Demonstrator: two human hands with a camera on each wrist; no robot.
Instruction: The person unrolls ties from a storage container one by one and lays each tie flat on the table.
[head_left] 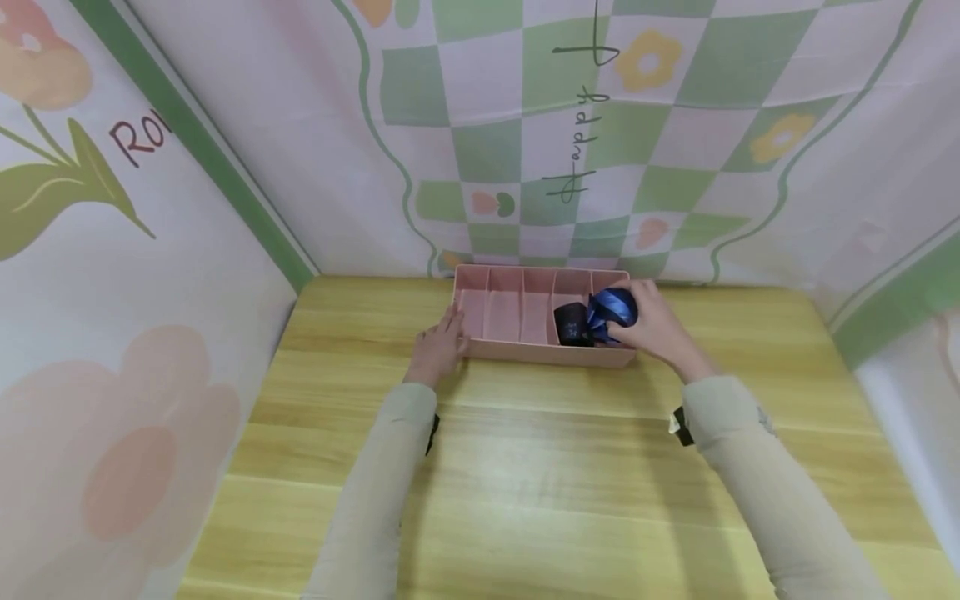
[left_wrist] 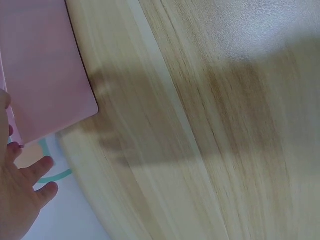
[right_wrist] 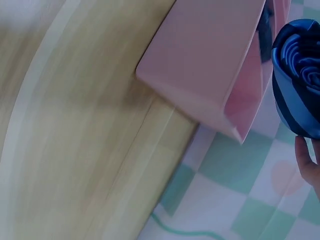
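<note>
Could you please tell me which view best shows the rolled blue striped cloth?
The right wrist view shows the rolled cloth close up, coiled layers visible, though cut off by the frame. The head view shows it smaller, in the right hand; the left wrist view misses it.

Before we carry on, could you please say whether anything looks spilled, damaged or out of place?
No spill or damage shows around the pink organizer or rolled blue fabric; only the lettering on the backdrop looks odd, running sideways.

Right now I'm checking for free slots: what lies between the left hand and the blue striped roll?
Three empty compartments of the pink box, then a dark roll; the head view shows this.
</note>
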